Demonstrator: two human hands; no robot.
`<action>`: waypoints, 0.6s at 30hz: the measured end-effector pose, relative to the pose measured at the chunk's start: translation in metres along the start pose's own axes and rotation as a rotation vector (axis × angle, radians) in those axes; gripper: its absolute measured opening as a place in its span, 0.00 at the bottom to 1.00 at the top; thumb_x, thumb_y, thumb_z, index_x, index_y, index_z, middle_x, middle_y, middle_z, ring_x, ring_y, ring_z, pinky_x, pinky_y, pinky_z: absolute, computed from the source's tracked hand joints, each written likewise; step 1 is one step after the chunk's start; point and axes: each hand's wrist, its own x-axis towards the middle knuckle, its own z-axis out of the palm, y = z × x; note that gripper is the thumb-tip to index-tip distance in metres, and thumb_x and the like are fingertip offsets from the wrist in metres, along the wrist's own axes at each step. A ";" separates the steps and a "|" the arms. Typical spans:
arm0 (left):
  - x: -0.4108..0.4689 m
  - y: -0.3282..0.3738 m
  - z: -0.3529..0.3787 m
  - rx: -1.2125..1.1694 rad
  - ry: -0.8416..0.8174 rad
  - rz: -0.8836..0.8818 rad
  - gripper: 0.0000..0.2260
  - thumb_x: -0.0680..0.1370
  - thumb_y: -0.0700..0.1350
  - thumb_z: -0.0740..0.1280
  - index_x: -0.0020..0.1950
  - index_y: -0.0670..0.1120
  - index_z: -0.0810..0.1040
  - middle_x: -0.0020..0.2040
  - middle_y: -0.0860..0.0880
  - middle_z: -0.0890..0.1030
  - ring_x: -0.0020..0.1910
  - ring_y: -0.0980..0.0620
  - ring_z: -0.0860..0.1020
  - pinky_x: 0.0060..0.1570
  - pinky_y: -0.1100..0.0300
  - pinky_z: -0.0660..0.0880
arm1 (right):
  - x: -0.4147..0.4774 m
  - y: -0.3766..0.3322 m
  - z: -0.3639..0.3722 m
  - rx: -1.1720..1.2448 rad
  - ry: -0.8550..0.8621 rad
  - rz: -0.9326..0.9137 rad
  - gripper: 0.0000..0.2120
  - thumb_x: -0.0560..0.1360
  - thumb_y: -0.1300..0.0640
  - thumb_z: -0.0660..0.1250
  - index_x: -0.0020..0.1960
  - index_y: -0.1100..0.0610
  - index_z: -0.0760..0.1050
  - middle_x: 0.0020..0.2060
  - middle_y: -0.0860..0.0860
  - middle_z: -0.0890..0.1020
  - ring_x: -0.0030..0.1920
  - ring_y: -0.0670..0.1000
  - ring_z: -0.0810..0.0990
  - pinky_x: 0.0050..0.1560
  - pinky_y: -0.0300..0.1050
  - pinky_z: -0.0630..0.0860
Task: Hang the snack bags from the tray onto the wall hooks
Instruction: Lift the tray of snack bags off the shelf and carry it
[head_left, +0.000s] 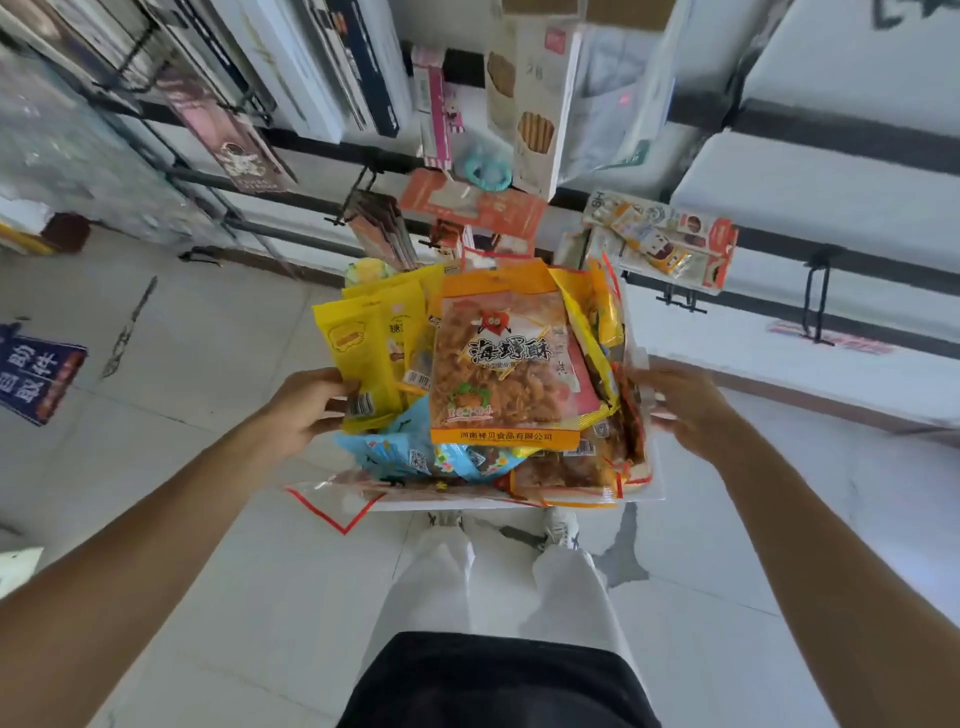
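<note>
I'm looking at a small shop, I'd say. White wall panels crossed by black rails carry wall hooks hung with packaged goods. Boxed items crowd the blurred upper rows, and barcoded snack bags fill a tray. A blue printed sign sits low at the left by the tiled floor.

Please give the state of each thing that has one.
White flat tray: held up, heaped full.
Large orange plastic snack bag: sealed, topmost.
Left hand: grips tray's left side, thumb on yellow plastic bag.
Right hand: at tray's right edge, grip blurred.
Black wire wall hook: bare.
</note>
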 end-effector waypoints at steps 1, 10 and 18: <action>0.008 0.001 -0.001 0.031 -0.023 -0.013 0.08 0.78 0.37 0.65 0.55 0.44 0.80 0.45 0.45 0.82 0.44 0.47 0.79 0.44 0.54 0.76 | 0.000 0.009 0.002 0.010 0.025 0.019 0.11 0.75 0.59 0.73 0.55 0.62 0.78 0.44 0.54 0.81 0.39 0.51 0.79 0.38 0.44 0.72; 0.054 -0.003 0.006 0.133 -0.126 -0.020 0.07 0.78 0.36 0.66 0.50 0.46 0.80 0.40 0.47 0.82 0.40 0.50 0.79 0.46 0.53 0.76 | 0.013 0.060 0.011 0.104 0.133 0.074 0.11 0.77 0.58 0.72 0.56 0.60 0.77 0.50 0.56 0.81 0.47 0.54 0.79 0.45 0.49 0.75; 0.078 -0.036 0.048 0.153 -0.070 -0.041 0.07 0.79 0.36 0.64 0.50 0.47 0.80 0.41 0.47 0.81 0.39 0.51 0.77 0.39 0.58 0.73 | 0.039 0.110 0.004 0.102 0.188 0.143 0.14 0.77 0.57 0.71 0.60 0.62 0.76 0.55 0.58 0.82 0.51 0.57 0.81 0.47 0.52 0.77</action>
